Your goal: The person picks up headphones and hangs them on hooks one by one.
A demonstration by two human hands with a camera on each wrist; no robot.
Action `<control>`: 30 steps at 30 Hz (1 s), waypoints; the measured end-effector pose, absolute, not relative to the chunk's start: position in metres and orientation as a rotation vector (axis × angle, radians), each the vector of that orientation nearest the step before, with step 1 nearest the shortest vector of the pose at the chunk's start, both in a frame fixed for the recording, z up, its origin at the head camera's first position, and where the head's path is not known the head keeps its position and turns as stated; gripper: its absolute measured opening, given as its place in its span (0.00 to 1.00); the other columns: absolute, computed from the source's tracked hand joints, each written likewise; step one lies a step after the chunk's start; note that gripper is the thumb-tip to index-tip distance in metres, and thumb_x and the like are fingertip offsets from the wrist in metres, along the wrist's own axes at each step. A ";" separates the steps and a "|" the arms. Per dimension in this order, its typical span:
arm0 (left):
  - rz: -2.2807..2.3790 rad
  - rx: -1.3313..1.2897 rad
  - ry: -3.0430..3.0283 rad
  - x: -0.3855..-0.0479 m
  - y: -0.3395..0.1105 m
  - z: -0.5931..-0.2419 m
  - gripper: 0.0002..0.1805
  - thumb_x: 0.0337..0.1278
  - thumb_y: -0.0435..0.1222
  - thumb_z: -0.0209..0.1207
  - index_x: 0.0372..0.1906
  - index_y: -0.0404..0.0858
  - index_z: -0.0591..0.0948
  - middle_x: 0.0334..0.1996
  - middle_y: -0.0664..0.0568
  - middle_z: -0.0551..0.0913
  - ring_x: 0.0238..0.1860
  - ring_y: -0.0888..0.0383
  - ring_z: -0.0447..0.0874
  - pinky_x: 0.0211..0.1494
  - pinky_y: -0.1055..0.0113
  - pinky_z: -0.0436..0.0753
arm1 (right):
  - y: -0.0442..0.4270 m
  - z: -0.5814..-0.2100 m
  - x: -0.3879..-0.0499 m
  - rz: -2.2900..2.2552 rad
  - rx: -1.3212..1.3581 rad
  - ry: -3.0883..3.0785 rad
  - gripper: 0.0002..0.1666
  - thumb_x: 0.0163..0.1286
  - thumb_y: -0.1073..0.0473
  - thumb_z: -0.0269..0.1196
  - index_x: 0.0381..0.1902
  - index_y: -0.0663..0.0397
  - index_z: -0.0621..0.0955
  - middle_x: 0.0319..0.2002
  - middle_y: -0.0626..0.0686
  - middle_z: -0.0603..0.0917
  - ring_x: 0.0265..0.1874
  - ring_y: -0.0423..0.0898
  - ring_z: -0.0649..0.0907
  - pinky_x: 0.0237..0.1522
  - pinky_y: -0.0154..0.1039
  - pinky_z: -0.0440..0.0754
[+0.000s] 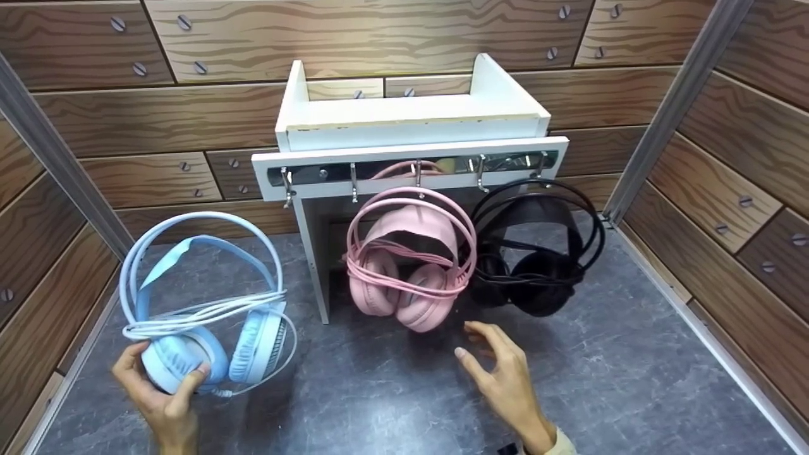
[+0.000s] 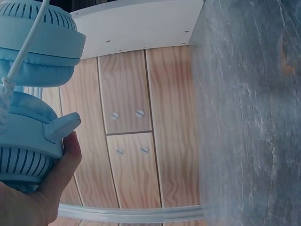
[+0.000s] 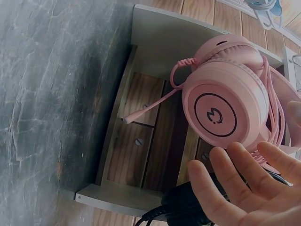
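My left hand (image 1: 161,404) grips one ear cup of the light blue headphones (image 1: 256,347), thumb over its near side. They are held upright at the left, with a pale cable bundled across the headband. In the left wrist view, the thumb presses on the blue ear cup (image 2: 23,162). My right hand (image 1: 509,382) holds nothing, its fingers spread and slightly bent. It is just below and right of the pink headphones (image 1: 373,291), which hang at the rack's middle. Fingers partly cover the pink headphones (image 3: 221,108) in the right wrist view; their microphone boom sticks out.
A white rack (image 1: 417,136) with a row of metal hooks (image 1: 354,183) stands at the back. Black headphones (image 1: 540,287) hang at its right end. Grey marbled flooring (image 1: 366,404) lies beneath, and wood-patterned walls (image 1: 379,38) close in the back and sides.
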State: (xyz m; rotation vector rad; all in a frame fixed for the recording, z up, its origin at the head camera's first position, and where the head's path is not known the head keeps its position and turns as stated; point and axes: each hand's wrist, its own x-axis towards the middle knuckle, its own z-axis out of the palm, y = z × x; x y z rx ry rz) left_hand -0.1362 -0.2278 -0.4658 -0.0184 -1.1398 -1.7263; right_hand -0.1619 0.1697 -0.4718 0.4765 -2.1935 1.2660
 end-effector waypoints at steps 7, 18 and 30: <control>-1.727 0.000 -1.143 -0.136 -0.225 -0.463 0.38 0.25 0.09 0.56 0.55 0.31 0.72 0.42 0.40 0.75 0.38 0.52 0.73 0.41 0.72 0.75 | 0.170 -0.473 -0.159 1.267 0.465 -2.195 0.20 0.59 0.71 0.72 0.50 0.63 0.84 0.45 0.52 0.86 0.43 0.42 0.84 0.39 0.40 0.86; -1.710 -0.006 -1.154 -0.138 -0.221 -0.459 0.39 0.25 0.09 0.56 0.55 0.31 0.71 0.45 0.41 0.75 0.40 0.52 0.73 0.44 0.71 0.73 | 0.173 -0.474 -0.159 1.236 0.454 -2.191 0.19 0.58 0.72 0.73 0.49 0.63 0.84 0.44 0.52 0.86 0.42 0.42 0.84 0.37 0.41 0.86; -1.696 -0.083 -1.141 -0.139 -0.218 -0.457 0.38 0.24 0.09 0.56 0.55 0.29 0.71 0.46 0.39 0.75 0.41 0.52 0.74 0.46 0.70 0.74 | 0.174 -0.475 -0.156 1.245 0.447 -2.200 0.19 0.59 0.72 0.72 0.50 0.63 0.83 0.44 0.53 0.86 0.41 0.52 0.86 0.37 0.42 0.87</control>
